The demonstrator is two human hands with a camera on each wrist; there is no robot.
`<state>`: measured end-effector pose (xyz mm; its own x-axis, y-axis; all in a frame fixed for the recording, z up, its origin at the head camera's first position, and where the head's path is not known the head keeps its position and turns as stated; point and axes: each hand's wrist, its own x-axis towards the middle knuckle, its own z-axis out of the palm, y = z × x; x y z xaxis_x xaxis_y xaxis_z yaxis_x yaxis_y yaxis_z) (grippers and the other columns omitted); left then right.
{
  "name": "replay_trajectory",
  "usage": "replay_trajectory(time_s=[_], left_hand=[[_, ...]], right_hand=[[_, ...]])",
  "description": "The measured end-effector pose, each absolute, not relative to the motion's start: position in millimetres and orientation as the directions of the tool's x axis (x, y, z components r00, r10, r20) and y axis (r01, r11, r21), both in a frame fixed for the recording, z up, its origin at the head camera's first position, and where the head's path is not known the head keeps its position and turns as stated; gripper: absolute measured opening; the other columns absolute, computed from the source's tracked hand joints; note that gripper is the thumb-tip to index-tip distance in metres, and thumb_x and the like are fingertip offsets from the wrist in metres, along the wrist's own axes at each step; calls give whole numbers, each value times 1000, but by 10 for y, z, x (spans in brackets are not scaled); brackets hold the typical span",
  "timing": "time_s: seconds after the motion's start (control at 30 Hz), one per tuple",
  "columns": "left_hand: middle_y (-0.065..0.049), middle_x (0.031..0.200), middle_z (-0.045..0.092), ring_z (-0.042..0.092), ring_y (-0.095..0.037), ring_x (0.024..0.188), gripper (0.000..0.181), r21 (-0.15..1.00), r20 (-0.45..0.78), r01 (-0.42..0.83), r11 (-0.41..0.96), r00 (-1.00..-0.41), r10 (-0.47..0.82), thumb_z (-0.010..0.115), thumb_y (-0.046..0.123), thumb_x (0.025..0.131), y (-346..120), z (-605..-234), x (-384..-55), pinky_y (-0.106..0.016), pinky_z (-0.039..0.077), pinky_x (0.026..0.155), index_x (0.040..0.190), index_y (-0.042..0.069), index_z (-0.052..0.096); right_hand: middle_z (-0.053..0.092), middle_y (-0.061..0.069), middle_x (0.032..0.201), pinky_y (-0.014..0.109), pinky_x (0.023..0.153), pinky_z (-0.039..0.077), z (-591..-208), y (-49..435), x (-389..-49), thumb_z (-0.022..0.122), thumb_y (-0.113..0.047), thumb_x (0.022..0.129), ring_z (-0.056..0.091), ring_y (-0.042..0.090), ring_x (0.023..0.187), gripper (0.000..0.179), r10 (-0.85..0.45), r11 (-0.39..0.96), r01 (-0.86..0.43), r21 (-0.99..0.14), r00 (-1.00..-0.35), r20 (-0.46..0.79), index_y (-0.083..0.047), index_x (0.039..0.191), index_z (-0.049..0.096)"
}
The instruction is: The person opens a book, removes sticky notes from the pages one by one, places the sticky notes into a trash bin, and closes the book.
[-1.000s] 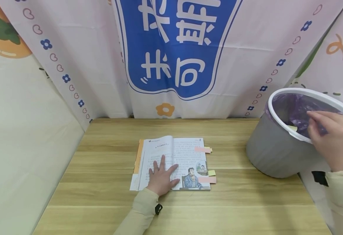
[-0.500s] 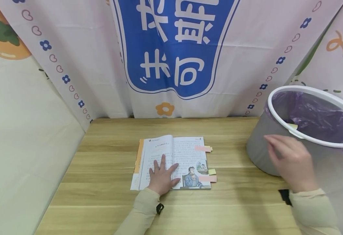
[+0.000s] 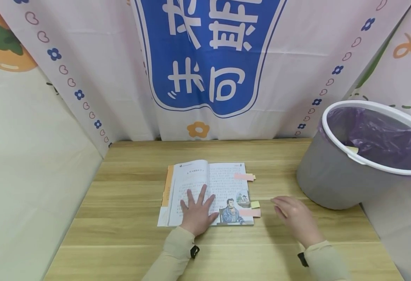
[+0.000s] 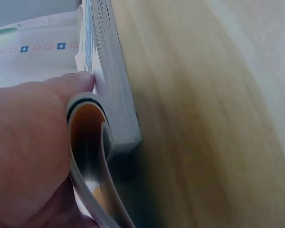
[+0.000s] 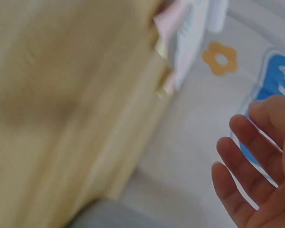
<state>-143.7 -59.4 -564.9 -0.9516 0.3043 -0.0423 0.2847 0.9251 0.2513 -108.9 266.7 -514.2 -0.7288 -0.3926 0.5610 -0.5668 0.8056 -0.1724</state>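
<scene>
An open book (image 3: 223, 175) lies on the wooden table, a picture of a seated figure on its right page. My left hand (image 3: 196, 215) rests on the left page with its fingers spread. In the left wrist view the curled cover (image 4: 88, 111) shows beside that hand, near the thick page block (image 4: 118, 90). Pink sticky tabs (image 3: 244, 177) and a yellow-green tab (image 3: 255, 204) stick out from the right edge. To the right of these tabs, my right hand (image 3: 297, 220) is over the table. The right wrist view shows its fingers (image 5: 247, 175) loosely bent, holding nothing.
A grey trash bin (image 3: 332, 179) with a white rim and purple liner (image 3: 377, 132) stands at the table's right side. A yellow paper scrap (image 3: 352, 149) shows inside. A printed cloth (image 3: 290, 78) hangs behind the wooden table (image 3: 128, 234).
My right hand has moved left and down from over the bin to near the book's tabbed edge. The left hand stays on the page.
</scene>
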Motion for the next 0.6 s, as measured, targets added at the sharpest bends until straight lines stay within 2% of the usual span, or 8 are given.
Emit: replay_trajectory(time_s=[0.2, 0.4, 0.6], left_hand=[[-21, 162, 15, 4, -49, 146, 64, 259, -11, 343, 903, -934, 358, 59, 51, 95, -562, -5635, -1456, -70, 13, 112, 146, 13, 49], [-11, 154, 40, 12, -58, 141, 61, 238, -22, 354, 904, -929, 369, 60, 50, 95, -488, -5579, -1438, -78, 19, 103, 144, 17, 51], [-13, 148, 47, 23, -67, 131, 53, 162, -39, 345, 925, -934, 355, 60, 48, 95, -390, -5513, -1391, -79, 32, 95, 141, 21, 55]], right_hand=[[72, 13, 102, 43, 79, 58, -5373, 2509, -1067, 86, 0, 71, 69, 30, 92, 33, -415, 799, -561, -215, -774, 478, -3, 103, 76], [72, 10, 105, 44, 85, 57, -5474, 2380, -1071, 86, -3, 72, 68, 28, 96, 35, -412, 811, -524, -258, -827, 384, -6, 105, 76], [70, 11, 110, 45, 88, 55, -5536, 2305, -1088, 84, -3, 75, 66, 29, 102, 35, -420, 819, -504, -275, -853, 311, -8, 109, 75]])
